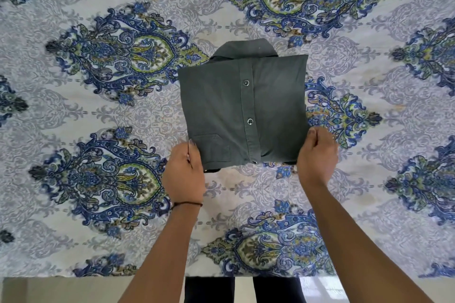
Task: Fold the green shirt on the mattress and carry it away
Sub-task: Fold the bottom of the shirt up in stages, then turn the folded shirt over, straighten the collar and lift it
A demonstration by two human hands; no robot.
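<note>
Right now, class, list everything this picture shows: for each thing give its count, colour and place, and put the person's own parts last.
shirt: one, dark green, folded into a near-square in the middle of the mattress, collar on the far side
snap buttons: three visible, silver, along the shirt's front placket
mattress cover: one, pale grey-white with blue and green paisley medallions, fills most of the view
floor: one strip, pale beige, along the near edge below the mattress
wrist thread: one, dark, around the left wrist
left hand: one, fingers gripping the shirt's near left corner
right hand: one, fingers gripping the shirt's near right corner
legs: dark clothing, bottom centre
</note>
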